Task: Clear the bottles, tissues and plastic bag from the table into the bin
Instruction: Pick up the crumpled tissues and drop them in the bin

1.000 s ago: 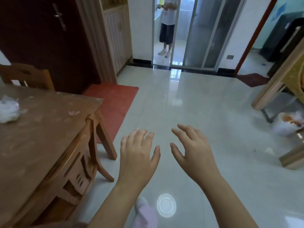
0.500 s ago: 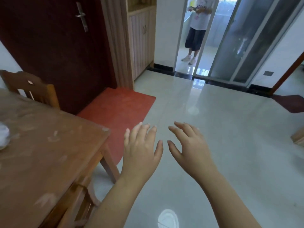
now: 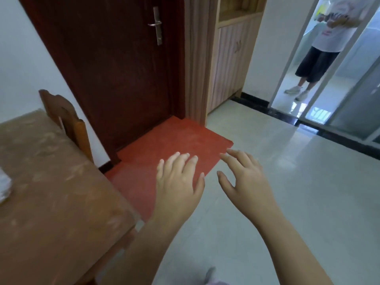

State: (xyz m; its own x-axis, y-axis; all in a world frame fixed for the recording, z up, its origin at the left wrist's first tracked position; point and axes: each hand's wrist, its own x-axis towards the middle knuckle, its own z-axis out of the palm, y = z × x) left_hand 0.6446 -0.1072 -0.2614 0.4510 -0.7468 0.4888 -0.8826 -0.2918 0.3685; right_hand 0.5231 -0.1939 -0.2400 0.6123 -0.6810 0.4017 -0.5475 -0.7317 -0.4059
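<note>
The wooden table fills the lower left of the head view. A crumpled white tissue or plastic piece lies on it, cut off by the left edge of the frame. My left hand floats palm down over the floor to the right of the table, fingers spread and holding nothing. My right hand is beside it, also spread and empty. Neither hand touches the table. No bottles and no bin are in view.
A wooden chair stands behind the table against the white wall. A red mat lies before a dark wooden door. A person stands in the doorway at the upper right, past the pale tiled floor.
My view has swung to the left, so the door and mat have come to the centre and the doorway has slid right. Both hands stay spread and empty, close together.
</note>
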